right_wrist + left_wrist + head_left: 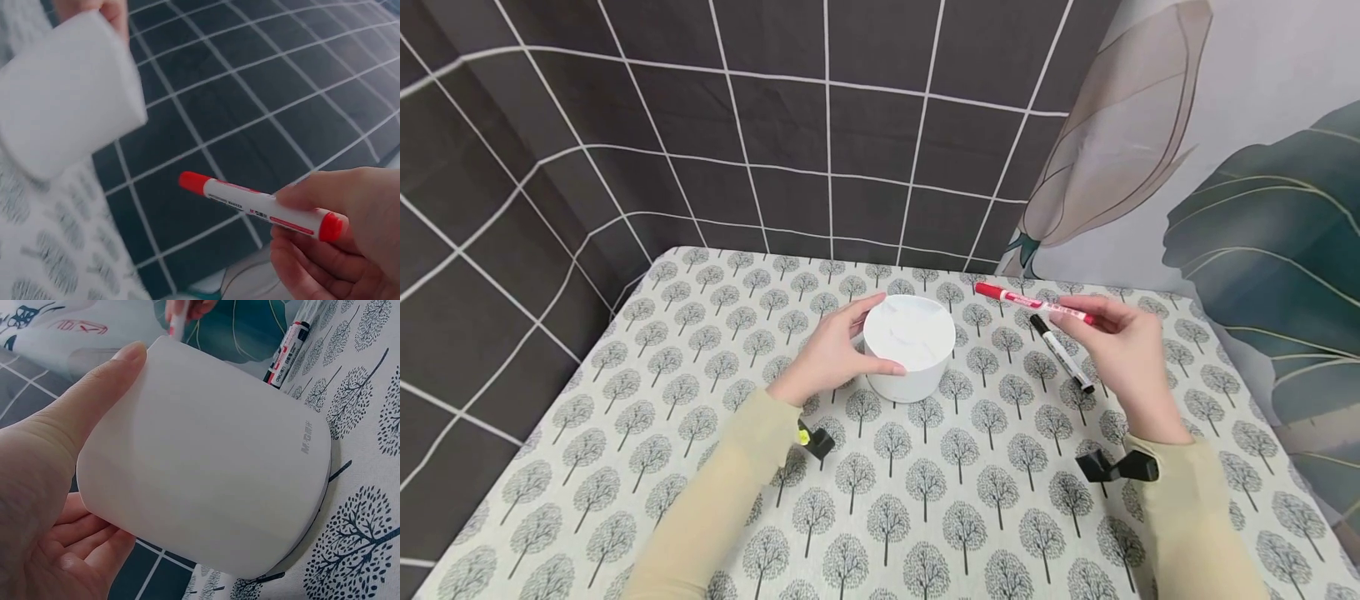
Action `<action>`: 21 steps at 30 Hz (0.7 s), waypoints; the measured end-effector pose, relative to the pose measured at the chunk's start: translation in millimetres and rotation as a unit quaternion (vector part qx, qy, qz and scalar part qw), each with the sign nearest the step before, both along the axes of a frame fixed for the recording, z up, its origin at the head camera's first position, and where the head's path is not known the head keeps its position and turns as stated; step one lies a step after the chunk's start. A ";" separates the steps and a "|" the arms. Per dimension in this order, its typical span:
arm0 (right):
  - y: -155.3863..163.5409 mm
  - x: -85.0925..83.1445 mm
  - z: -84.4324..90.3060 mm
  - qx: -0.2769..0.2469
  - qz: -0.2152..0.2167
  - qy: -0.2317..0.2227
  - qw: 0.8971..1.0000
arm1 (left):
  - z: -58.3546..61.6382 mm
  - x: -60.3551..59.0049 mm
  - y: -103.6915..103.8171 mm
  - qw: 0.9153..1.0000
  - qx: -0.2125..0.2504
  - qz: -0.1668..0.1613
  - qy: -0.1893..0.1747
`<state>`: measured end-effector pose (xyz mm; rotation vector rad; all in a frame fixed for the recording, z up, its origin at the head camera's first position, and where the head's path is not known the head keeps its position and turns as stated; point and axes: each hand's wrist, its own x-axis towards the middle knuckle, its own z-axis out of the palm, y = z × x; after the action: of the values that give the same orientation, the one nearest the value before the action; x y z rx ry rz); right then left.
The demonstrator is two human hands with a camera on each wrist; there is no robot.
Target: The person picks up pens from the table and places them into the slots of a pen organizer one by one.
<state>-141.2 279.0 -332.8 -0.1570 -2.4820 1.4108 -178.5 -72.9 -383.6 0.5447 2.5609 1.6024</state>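
Observation:
A white round pen holder (908, 367) stands upright on the table, its open top facing up and white dividers inside. My left hand (831, 348) grips its left side, thumb in front and fingers behind; in the left wrist view the thumb lies along the white wall (206, 456). My right hand (1123, 354) pinches a red whiteboard marker (1033, 302) near one end, thumb against fingers. The marker is held off the table with its red cap pointing left toward the pen holder, apart from it. Below it, a black-capped marker (1062, 353) lies on the tablecloth.
The tablecloth (887, 517) has a printed tree pattern. Behind the table hangs a dark cloth with a white grid (880, 125), and a floral curtain (1262, 250) hangs at the right. Each wrist wears a black mount (1116, 467).

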 end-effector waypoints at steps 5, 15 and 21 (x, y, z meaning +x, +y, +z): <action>-9.1 -0.6 13.9 -0.091 0.006 0.047 0.995 | -2.5 -1.5 -1.2 1.000 0.000 -0.003 0.003; -32.7 -2.0 33.8 -0.255 0.049 0.123 0.958 | -1.8 -1.2 -2.0 1.000 0.009 -0.008 0.002; -47.3 -7.2 38.4 -0.272 0.078 0.165 0.945 | -1.1 -1.4 -2.1 1.000 0.003 -0.011 0.002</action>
<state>-148.3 231.7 -294.4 0.1612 -1.8238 1.9769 -179.9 -75.0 -384.7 0.5745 2.5453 1.6039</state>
